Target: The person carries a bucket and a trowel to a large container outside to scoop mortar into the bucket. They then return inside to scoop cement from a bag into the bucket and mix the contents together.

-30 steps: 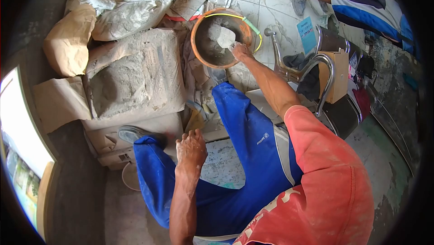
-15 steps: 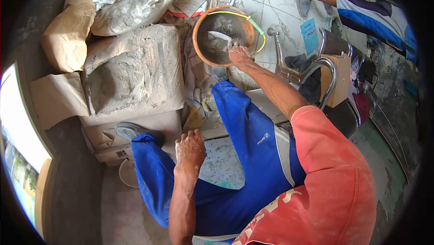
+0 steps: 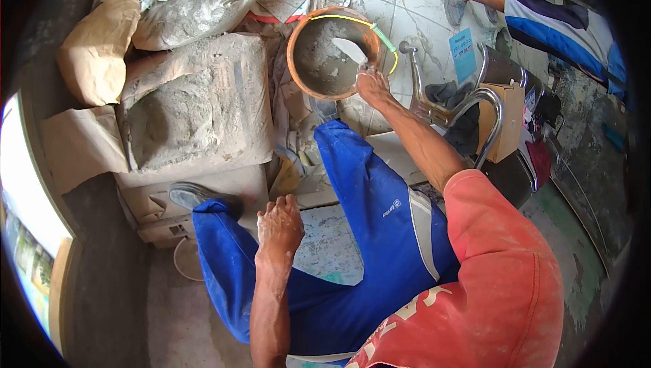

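My right hand (image 3: 372,83) is closed around the handle end of a trowel (image 3: 349,50), whose pale blade reaches over the wet grey mortar (image 3: 319,63). That mortar lies in an orange bucket (image 3: 293,69) with a yellow wire handle and green grip, and the hand is at its right rim. My left hand (image 3: 279,225) is curled into a fist between my knees, its back dusted with grey. Nothing sticks out of it, and its palm is hidden.
Left of the bucket, a cement bag (image 3: 237,97) lies with grey powder in its torn top. Filled sacks (image 3: 196,22) are behind it. Metal-framed chairs (image 3: 502,113) with a cardboard box (image 3: 500,124) stand to the right. Another person's leg (image 3: 556,29) shows at the upper right.
My right hand has moved right and slightly toward me with the trowel, whose blade now shows higher and farther right over the mortar. My left hand remains curled, nearly in place.
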Demonstrator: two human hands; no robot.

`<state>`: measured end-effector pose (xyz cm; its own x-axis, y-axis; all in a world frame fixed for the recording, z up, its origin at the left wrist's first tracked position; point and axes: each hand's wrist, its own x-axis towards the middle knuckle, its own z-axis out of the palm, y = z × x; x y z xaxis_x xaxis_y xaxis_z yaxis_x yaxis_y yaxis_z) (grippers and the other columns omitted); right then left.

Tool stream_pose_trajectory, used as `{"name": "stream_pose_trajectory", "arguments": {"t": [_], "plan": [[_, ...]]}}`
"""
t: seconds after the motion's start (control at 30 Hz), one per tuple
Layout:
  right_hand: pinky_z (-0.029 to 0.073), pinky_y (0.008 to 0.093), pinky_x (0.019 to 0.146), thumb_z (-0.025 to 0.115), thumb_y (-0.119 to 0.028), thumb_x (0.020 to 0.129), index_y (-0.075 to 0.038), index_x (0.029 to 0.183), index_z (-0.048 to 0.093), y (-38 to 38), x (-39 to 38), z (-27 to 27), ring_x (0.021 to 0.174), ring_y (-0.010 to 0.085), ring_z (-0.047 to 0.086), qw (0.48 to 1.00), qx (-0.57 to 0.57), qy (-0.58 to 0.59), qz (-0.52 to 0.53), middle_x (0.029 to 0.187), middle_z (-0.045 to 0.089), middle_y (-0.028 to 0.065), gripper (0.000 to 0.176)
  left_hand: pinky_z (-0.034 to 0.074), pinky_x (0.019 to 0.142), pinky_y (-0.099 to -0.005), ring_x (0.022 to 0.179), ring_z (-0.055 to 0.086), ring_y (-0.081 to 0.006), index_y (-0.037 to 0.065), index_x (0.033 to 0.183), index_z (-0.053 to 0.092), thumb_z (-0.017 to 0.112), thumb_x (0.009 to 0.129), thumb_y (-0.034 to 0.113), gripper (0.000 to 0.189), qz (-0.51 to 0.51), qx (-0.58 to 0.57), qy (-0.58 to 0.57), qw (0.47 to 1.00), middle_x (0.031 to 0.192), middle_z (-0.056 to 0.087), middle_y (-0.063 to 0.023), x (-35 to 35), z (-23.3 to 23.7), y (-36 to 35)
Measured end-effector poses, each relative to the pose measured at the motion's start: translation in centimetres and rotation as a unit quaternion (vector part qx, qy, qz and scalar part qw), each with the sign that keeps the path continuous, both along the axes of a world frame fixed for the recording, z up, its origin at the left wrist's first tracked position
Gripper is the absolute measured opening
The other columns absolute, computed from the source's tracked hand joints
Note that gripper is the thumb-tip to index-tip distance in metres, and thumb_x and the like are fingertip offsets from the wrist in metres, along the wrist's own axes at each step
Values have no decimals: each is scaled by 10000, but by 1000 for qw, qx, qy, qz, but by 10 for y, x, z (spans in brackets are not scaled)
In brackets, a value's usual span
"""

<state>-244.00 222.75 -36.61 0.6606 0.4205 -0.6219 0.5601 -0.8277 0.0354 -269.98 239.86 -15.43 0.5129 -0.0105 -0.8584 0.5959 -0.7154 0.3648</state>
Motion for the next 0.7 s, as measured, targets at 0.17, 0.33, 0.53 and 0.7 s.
{"name": "stream_pose_trajectory", "arguments": {"t": [0.17, 0.33, 0.53, 0.7], "plan": [[479, 408, 625, 431, -120, 789, -1, 940, 594, 16, 17, -30, 822, 312, 583, 996, -59, 35, 54, 930, 573, 198, 252, 432, 694, -410, 819, 559, -267, 52, 870, 487, 493, 707, 68, 164, 24, 13, -46, 999, 833, 561, -107, -6, 3, 2], [492, 432, 571, 500, -131, 767, -51, 874, 636, 16, -22, -50, 835, 290, 578, 951, -206, 3, 230, 884, 601, 121, 190, 431, 692, -413, 817, 558, -267, 49, 899, 492, 489, 710, 74, 191, 42, 4, -54, 998, 833, 561, -110, -7, 3, 6], [478, 409, 581, 528, -123, 737, -61, 941, 589, -5, -15, -31, 877, 277, 523, 905, -191, -43, 376, 932, 542, 143, 221, 418, 749, -385, 897, 529, -269, 60, 969, 472, 618, 655, 127, 353, 19, -5, 7, 1000, 915, 552, -113, -1, 7, 8], [456, 343, 662, 512, -109, 742, -105, 994, 570, 20, 2, -1, 965, 217, 524, 964, -109, -75, 231, 1017, 550, 104, 259, 426, 685, -414, 816, 554, -271, 49, 871, 483, 471, 721, 76, 153, 49, 19, -66, 996, 829, 557, -111, -12, 6, 6]]}}
